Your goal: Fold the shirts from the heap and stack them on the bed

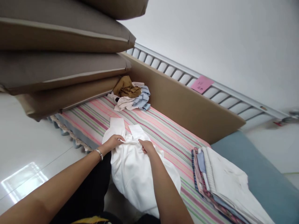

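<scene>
A white long-sleeved shirt lies partly on a striped bed cover and hangs over the bed's near edge toward my lap. Its two cuffs point away from me. My left hand pinches the shirt's upper edge on the left, close to one sleeve. On the right, my right hand is closed on the same edge, thumb on top. Between the two hands the edge is drawn fairly straight, while the cloth below falls in loose folds. A bracelet circles my left wrist.
Folded clothes are stacked at the right on the striped cover. A crumpled heap of clothes lies at the far end. Large brown cushions rise at left. A brown board leans against a metal railing bearing a pink note.
</scene>
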Tool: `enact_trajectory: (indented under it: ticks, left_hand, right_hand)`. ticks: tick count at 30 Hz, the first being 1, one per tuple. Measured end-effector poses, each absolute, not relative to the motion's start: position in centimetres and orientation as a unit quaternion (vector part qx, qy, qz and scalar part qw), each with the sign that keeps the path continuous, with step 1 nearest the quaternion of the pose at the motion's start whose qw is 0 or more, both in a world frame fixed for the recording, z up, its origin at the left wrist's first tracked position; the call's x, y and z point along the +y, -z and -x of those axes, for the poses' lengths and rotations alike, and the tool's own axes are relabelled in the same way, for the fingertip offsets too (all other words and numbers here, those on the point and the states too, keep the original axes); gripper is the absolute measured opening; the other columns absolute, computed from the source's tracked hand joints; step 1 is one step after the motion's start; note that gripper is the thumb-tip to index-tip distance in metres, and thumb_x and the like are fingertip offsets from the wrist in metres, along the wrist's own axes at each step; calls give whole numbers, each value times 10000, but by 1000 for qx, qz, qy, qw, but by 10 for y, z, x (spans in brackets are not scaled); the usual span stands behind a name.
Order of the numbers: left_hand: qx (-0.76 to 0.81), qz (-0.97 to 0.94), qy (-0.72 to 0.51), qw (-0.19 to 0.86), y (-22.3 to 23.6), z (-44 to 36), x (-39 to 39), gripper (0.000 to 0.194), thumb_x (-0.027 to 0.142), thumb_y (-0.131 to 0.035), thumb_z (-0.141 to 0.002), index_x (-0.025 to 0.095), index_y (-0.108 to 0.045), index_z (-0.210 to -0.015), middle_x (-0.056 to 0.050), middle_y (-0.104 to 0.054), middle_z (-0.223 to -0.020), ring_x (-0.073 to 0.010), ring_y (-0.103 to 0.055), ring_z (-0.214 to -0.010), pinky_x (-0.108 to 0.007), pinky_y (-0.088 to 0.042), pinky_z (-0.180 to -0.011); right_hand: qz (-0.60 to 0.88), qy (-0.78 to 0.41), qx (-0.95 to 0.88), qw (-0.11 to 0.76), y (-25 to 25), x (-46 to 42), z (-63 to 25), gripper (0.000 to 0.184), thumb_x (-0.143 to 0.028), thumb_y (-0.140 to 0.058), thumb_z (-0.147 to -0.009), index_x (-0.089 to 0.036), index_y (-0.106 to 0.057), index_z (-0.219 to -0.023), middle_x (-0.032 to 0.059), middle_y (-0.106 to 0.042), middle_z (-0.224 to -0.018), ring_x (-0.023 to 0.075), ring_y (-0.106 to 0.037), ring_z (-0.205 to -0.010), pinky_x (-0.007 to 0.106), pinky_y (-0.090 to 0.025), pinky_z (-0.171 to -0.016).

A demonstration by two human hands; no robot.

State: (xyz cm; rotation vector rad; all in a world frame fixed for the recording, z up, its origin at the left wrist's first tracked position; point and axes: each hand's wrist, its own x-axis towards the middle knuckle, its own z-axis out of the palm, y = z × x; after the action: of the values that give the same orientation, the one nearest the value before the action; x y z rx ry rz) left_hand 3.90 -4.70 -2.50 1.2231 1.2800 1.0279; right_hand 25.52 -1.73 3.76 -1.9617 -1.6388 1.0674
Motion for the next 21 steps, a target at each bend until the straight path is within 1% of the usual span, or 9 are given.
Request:
enact_trajectory:
  ticks: [4,6,8,10,11,13,15,17,21]
  left_hand:
    - [513,-516,-432,533,24,-39,-48,243,313,-632,-584,130,-686,-735,31,-532,-558,-86,-391,-504,-209,-269,-492]
    - [494,-524,-430,545,20,-39,-50,266,342,-665,-582,135,-681,-748,31,-541,-578,-93,-414,-522,-211,-284,-498]
    - [476,-536,-427,551,15,-39,-53,281,399,-683,-588,142,-651,-696,39,-515,-569,-96,-412,-528,-212,-281,-494]
    - [476,-548,-425,541,11,-40,-55,331,472,-653,-622,151,-577,-599,50,-450,-533,-91,-378,-516,-216,-259,-481]
    - [482,-551,-424,533,11,-40,-55,363,501,-624,-644,157,-536,-569,54,-415,-517,-89,-356,-508,-218,-247,-474]
    - [499,-550,-422,520,11,-40,-55,386,529,-569,-672,168,-491,-559,58,-376,-503,-90,-332,-500,-222,-236,-467]
    - [513,-543,-423,512,13,-39,-54,378,533,-538,-678,173,-480,-577,56,-376,-507,-96,-333,-504,-224,-237,-465]
    - [522,-540,-425,506,14,-38,-52,368,528,-521,-677,176,-474,-581,52,-387,-516,-102,-345,-514,-225,-242,-466]
    - [530,-541,-425,496,16,-38,-50,337,497,-525,-659,177,-473,-568,44,-413,-530,-112,-366,-534,-228,-260,-479]
  right_hand:
    - [681,-407,-582,178,-59,-16,-258,301,-338,-682,-621,-212,-432,-512,-64,-414,-395,95,-400,-399,226,-346,-418]
    - [669,-402,-589,208,-76,-14,-262,289,-334,-672,-608,-206,-433,-511,-63,-436,-430,90,-424,-440,216,-357,-449]
    - [657,-384,-597,255,-93,-10,-261,243,-356,-658,-611,-198,-483,-554,-51,-487,-493,99,-475,-512,212,-379,-493]
    - [644,-367,-602,298,-107,-5,-257,223,-401,-631,-641,-196,-570,-702,-28,-576,-608,119,-544,-613,215,-415,-546]
    - [633,-365,-601,323,-112,-3,-254,281,-426,-609,-666,-201,-596,-834,-11,-628,-712,129,-580,-687,219,-438,-584]
    - [596,-378,-585,400,-115,1,-252,470,-465,-567,-711,-235,-532,-1119,23,-660,-988,136,-616,-863,232,-476,-684]
    - [572,-384,-551,471,-110,2,-260,599,-478,-564,-720,-245,-440,-1259,53,-620,-1153,149,-610,-984,259,-488,-767]
    - [601,-345,-549,467,-98,-4,-278,590,-474,-565,-714,-206,-492,-1234,80,-637,-1134,180,-615,-1002,296,-490,-810]
    - [688,-228,-599,341,-66,-36,-334,391,-448,-549,-677,-188,-666,-944,74,-699,-970,237,-630,-947,366,-462,-876]
